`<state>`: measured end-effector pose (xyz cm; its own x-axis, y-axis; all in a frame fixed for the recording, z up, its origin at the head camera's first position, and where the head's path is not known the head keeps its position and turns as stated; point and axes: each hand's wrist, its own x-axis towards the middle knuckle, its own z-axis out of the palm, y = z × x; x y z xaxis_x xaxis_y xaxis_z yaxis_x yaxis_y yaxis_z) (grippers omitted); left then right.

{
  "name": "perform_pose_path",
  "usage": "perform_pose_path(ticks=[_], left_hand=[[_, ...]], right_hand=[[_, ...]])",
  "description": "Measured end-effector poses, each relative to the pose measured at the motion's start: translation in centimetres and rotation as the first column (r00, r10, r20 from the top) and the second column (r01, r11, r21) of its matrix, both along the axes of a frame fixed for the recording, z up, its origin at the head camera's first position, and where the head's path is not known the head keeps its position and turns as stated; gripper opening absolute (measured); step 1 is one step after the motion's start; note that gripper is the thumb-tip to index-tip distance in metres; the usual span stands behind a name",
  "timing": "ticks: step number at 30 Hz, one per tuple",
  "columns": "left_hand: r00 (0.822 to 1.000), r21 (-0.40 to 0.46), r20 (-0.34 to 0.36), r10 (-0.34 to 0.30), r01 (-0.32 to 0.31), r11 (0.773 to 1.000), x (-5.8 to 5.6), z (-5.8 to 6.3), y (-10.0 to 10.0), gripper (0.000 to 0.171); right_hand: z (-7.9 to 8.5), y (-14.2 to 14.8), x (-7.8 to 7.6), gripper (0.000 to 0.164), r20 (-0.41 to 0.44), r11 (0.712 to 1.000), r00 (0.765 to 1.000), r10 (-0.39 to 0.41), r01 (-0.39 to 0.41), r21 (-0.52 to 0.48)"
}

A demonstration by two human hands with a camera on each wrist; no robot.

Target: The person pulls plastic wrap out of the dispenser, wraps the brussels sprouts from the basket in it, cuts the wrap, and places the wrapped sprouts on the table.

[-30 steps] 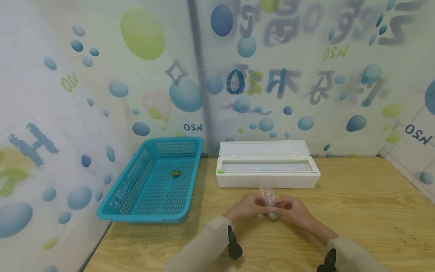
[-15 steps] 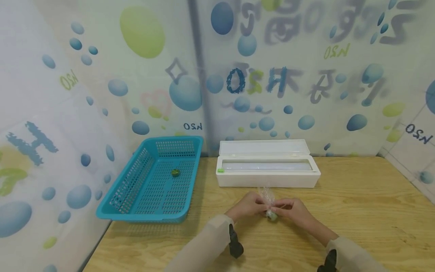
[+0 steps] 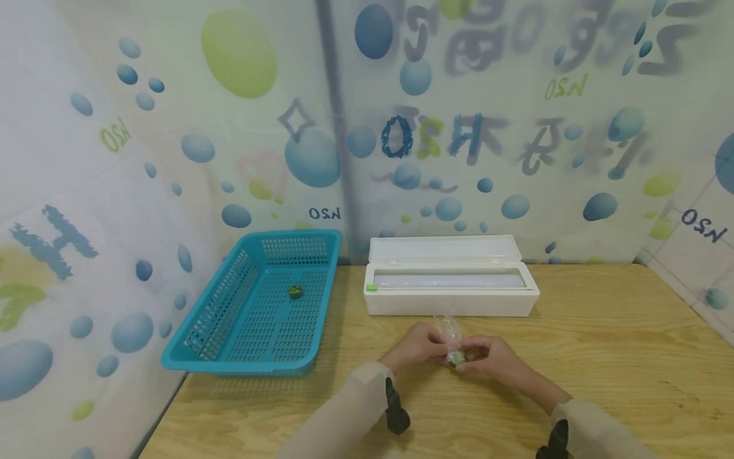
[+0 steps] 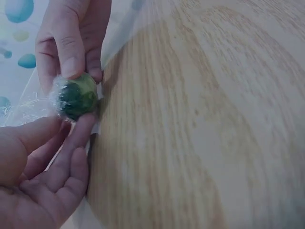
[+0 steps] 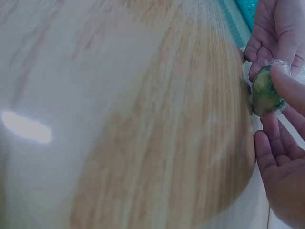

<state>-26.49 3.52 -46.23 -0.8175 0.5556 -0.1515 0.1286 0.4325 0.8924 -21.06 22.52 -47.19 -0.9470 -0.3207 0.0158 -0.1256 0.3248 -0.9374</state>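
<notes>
A small round green fruit or vegetable (image 3: 455, 359), mottled dark and light green, is wrapped in clear cling film (image 3: 448, 329) whose loose crinkled end sticks up away from me. My left hand (image 3: 417, 347) grips it from the left; in the left wrist view its thumb is at the film and a fingertip supports the green piece (image 4: 81, 98). From the right, my right hand (image 3: 494, 358) pinches the same piece, thumb lying against it in the right wrist view (image 5: 267, 93). Both hands are low over the wooden table (image 3: 602, 338), in front of a white cling film dispenser (image 3: 450, 306).
The dispenser's lid (image 3: 444, 248) is up, showing the film roll (image 3: 450, 282) and a green slider (image 3: 372, 288). To the left stands a blue perforated basket (image 3: 266, 331) with one small green round piece (image 3: 295, 292) inside. A patterned curtain (image 3: 516, 166) hangs behind the table.
My right fingers have moved from the twisted film neck down to the wrapped piece, and my left fingers have shifted slightly around it. The basket and dispenser stay put.
</notes>
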Motion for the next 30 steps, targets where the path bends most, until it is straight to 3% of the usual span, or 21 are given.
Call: perform_pose_path(ticks=[4, 11, 17, 23, 30], left_hand=[[1.0, 0.033, 0.004, 0.03, -0.03, 0.999, 0.0, -0.2, -0.2, 0.011], [0.995, 0.014, -0.079, 0.054, -0.053, 0.998, 0.0, 0.0, -0.4, 0.008], [0.995, 0.039, -0.096, -0.004, 0.008, 0.999, -0.3, -0.4, -0.8, 0.007], [0.995, 0.07, -0.067, -0.068, 0.073, 0.995, -0.5, -0.6, -1.2, 0.011], [0.996, 0.061, 0.006, -0.093, 0.093, 0.994, -0.4, -0.2, -1.6, 0.016]], right_hand=[[0.0, -0.1, -0.2, 0.046, 0.018, 0.999, 1.0, -0.009, 0.008, 0.045], [0.1, -0.2, -0.7, 0.04, 0.017, 0.989, 0.999, -0.028, 0.025, 0.148], [0.2, -0.4, -1.1, 0.037, 0.01, 0.977, 0.999, -0.048, 0.045, 0.208], [0.4, -0.6, -1.2, 0.032, 0.011, 0.983, 0.999, -0.037, 0.035, 0.18], [0.2, -0.7, -1.2, 0.036, -0.036, 0.978, 0.998, -0.058, 0.064, 0.2]])
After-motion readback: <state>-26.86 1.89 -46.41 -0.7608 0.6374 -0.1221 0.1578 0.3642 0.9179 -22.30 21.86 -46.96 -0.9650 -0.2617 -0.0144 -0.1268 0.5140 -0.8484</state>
